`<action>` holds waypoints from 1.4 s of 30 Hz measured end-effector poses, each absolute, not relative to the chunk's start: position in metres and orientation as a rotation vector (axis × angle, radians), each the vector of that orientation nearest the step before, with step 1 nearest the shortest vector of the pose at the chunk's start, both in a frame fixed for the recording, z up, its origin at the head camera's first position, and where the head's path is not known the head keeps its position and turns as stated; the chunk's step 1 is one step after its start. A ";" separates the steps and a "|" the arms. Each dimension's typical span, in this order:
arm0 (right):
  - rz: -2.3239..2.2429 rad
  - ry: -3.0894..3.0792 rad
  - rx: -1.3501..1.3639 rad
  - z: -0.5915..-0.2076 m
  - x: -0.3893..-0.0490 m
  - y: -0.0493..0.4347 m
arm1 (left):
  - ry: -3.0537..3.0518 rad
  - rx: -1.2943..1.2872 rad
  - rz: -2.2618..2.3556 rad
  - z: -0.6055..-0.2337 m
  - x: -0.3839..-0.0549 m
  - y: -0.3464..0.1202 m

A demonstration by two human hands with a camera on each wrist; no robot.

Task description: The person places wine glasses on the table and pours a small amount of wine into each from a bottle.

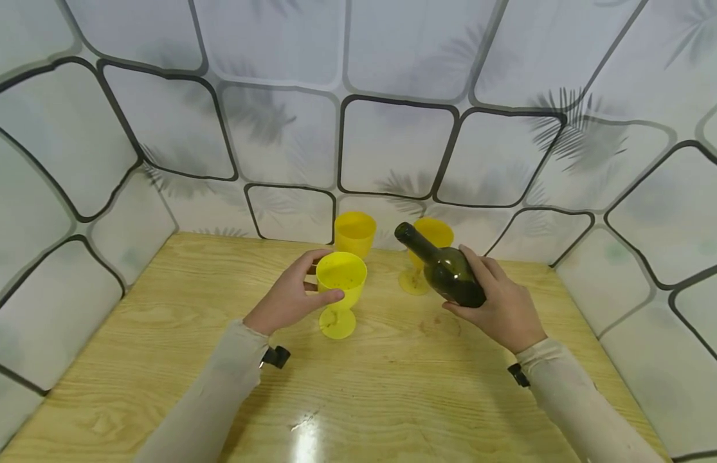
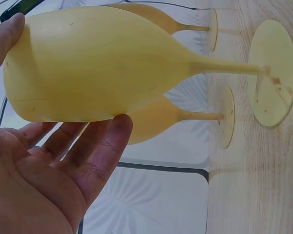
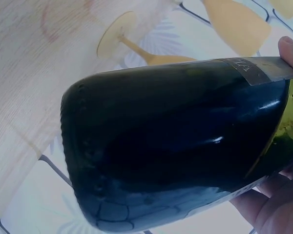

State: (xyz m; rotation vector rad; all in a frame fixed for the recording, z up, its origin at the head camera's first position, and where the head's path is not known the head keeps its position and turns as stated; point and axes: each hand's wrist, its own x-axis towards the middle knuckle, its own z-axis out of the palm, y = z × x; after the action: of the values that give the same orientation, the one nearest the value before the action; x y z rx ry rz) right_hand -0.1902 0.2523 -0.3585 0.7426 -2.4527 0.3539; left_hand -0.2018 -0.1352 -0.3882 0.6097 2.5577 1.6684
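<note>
My left hand (image 1: 291, 292) holds a yellow goblet (image 1: 342, 276) by its bowl, thumb on the near side and fingers round the far side. The goblet is upright, with reddish specks on its foot in the left wrist view. My right hand (image 1: 505, 308) grips a dark green wine bottle (image 1: 451, 276) around its body. The bottle is tilted, its neck pointing up and left toward the goblets, apart from the held one. In the right wrist view the bottle's base and dark liquid (image 3: 176, 131) fill much of the picture.
Two more yellow goblets stand behind: one goblet (image 1: 355, 235) behind the held one, another goblet (image 1: 436, 228) partly hidden by the bottle. Faint reddish ring marks (image 1: 439, 326) lie on the wooden table (image 1: 381, 399). Patterned walls (image 1: 393, 148) enclose the back and sides.
</note>
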 end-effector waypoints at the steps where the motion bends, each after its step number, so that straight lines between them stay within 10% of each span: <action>1: 0.349 -2.453 0.745 -0.358 -0.190 0.252 | 2.554 0.608 1.671 -0.388 -0.202 -0.135; 42: 0.276 -2.518 0.793 -0.354 -0.190 0.247 | 2.556 0.631 1.654 -0.389 -0.203 -0.136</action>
State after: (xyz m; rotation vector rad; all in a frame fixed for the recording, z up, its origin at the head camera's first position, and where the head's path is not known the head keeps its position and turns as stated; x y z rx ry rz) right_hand -0.1901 0.2471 -0.3545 0.7934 -2.5179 0.2762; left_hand -0.2029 -0.1357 -0.3892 0.6314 2.5564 1.6539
